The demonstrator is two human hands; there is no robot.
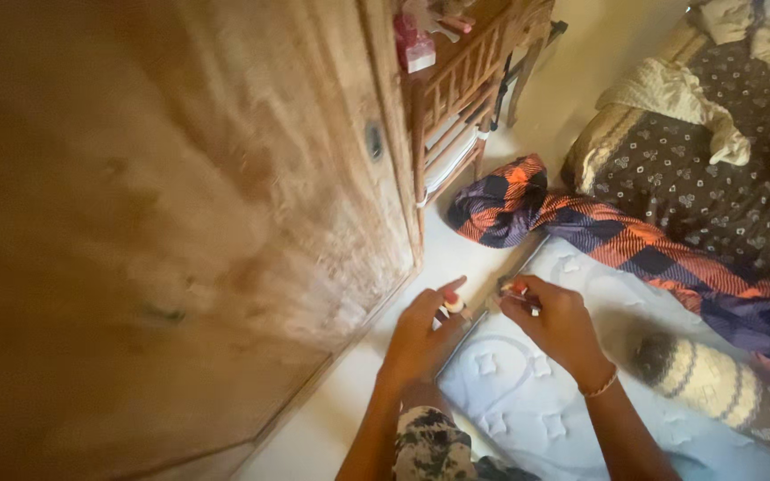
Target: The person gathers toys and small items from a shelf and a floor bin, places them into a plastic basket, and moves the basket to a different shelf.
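A small red-and-white object (453, 305) lies at the white mattress's (528, 392) edge.

A white quilted mattress (528, 401) bears a plaid cloth (634, 254) and, seemingly, a striped cushion (706, 379).

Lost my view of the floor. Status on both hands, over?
Left hand pinching a small red-and-white object. Right hand gripping a thin stick-like item. Wooden cabinet close left; plaid cloth just ahead.

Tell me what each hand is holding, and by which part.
Left hand pinches a small red-and-white object at its fingertips; right hand pinches another small thing. Both too blurred to identify.
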